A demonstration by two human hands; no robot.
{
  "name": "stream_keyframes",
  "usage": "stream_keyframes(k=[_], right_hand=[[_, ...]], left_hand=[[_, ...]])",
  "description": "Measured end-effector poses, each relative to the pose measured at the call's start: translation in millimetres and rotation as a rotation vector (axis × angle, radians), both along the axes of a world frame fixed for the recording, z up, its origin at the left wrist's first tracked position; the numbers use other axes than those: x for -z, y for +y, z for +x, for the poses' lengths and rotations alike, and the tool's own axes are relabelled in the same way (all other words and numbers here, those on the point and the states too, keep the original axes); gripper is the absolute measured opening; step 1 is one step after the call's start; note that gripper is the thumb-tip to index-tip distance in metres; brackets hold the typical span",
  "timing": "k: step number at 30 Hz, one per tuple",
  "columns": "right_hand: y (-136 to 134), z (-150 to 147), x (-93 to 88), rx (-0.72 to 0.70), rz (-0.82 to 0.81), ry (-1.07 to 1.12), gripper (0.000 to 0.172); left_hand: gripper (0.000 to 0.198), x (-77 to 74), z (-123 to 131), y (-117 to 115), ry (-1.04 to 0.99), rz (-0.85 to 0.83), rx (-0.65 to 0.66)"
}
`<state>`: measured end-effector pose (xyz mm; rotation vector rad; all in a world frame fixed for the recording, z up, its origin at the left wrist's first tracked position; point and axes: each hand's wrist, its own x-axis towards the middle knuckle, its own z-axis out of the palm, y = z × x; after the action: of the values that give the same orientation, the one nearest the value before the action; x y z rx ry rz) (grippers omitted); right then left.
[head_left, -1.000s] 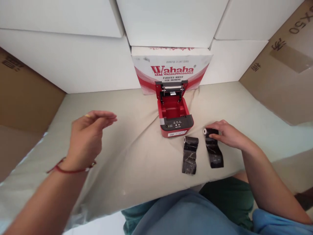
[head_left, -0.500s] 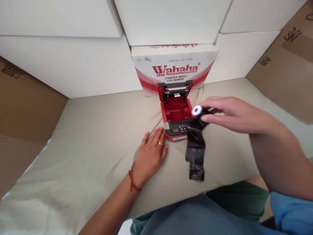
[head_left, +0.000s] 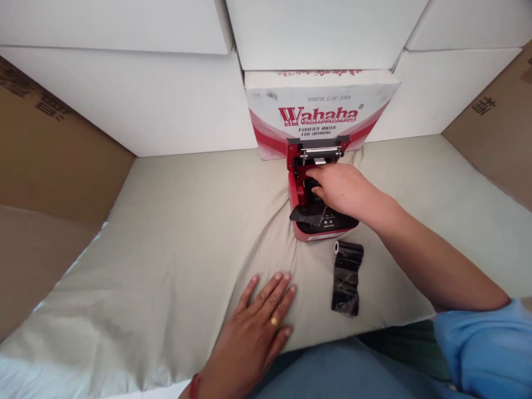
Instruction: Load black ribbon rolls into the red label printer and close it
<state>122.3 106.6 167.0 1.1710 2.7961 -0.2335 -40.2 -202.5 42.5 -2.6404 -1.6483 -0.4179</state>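
Note:
A red and black label printer (head_left: 326, 224) stands on the cloth with its lid raised. My right hand (head_left: 338, 185) reaches into its open bay, fingers closed around a black ribbon roll (head_left: 310, 185). From that roll a loose black strip trails over the printer's front panel. Part of the roll is hidden behind the fingers. In front of the printer lies a second black ribbon roll (head_left: 349, 252) with a white core, its film unrolled towards me. My left hand (head_left: 260, 321) rests flat on the cloth, fingers spread, holding nothing.
A Wahaha water carton (head_left: 320, 113) stands directly behind the raised lid. White boxes (head_left: 187, 105) are stacked along the back. Brown cardboard (head_left: 58, 155) borders the left, and more cardboard (head_left: 499, 116) the right. A wrinkled beige cloth (head_left: 178, 249) covers the surface.
My right hand has gone from holding a ribbon roll above the printer's right side to gripping one inside the bay. A roll now lies on the cloth. My left hand has drawn back from the printer.

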Motion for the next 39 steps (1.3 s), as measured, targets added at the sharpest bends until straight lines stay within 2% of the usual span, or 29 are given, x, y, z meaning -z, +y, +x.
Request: stream_keyframes(k=[3, 6, 8, 11, 15, 18, 21, 24, 27, 30, 33, 34, 35, 37, 39], right_hand=[[-1, 19, 2.1, -0.082, -0.093, 0.247, 0.043], [-14, 49, 6.4, -0.221, -0.180, 0.499, 0.039], [-26, 67, 10.6, -0.321, -0.220, 0.557, 0.034], [-40, 87, 17.3, -0.336, -0.200, 0.578, 0.028], [-41, 95, 24.5, -0.275, -0.187, 0.643, 0.027], [-29, 85, 24.8, -0.170, -0.089, 0.632, 0.031], [-14, 58, 15.4, -0.047, 0.079, 0.463, 0.035], [-2, 22, 0.2, -0.011, 0.115, 0.187, 0.038], [4, 0, -10.8, -0.005, 0.109, 0.033, 0.040], [8, 0, -13.8, -0.002, 0.066, 0.008, 0.034], [16, 17, -13.1, -0.069, -0.084, 0.117, 0.034], [19, 24, -12.7, -0.104, -0.157, 0.176, 0.034], [23, 30, -12.4, -0.138, -0.232, 0.233, 0.033], [28, 39, -11.1, -0.173, -0.336, 0.325, 0.030], [31, 40, -8.8, -0.156, -0.319, 0.374, 0.031]], left_hand=[[0.067, -8.7, -26, -27, -0.082, -0.063, 0.051], [0.067, -12.3, -50, -42, -0.244, -0.137, -0.075], [0.063, -15.9, -59, -38, -0.346, -0.109, -0.161], [0.058, -28.8, -59, -7, -0.422, 0.009, -0.167], [0.063, -51.4, -39, 60, -0.426, 0.179, -0.106], [0.063, -57.9, -19, 106, -0.412, 0.213, -0.067], [0.053, -54.1, 1, 136, -0.436, 0.280, -0.087], [0.044, -50.4, 15, 150, -0.528, 0.330, -0.199], [0.041, -51.8, 21, 160, -0.625, 0.317, -0.356], [0.038, -52.4, 19, 172, -0.657, 0.226, -0.436], [0.058, -49.1, 10, 183, -0.757, 0.207, -0.538], [0.065, -47.8, 7, 186, -0.786, 0.213, -0.550], [0.063, -46.9, 4, 187, -0.799, 0.212, -0.533], [0.037, -46.8, 2, 187, -0.775, 0.228, -0.437], [0.013, -49.1, 5, 183, -0.691, 0.317, -0.320]])
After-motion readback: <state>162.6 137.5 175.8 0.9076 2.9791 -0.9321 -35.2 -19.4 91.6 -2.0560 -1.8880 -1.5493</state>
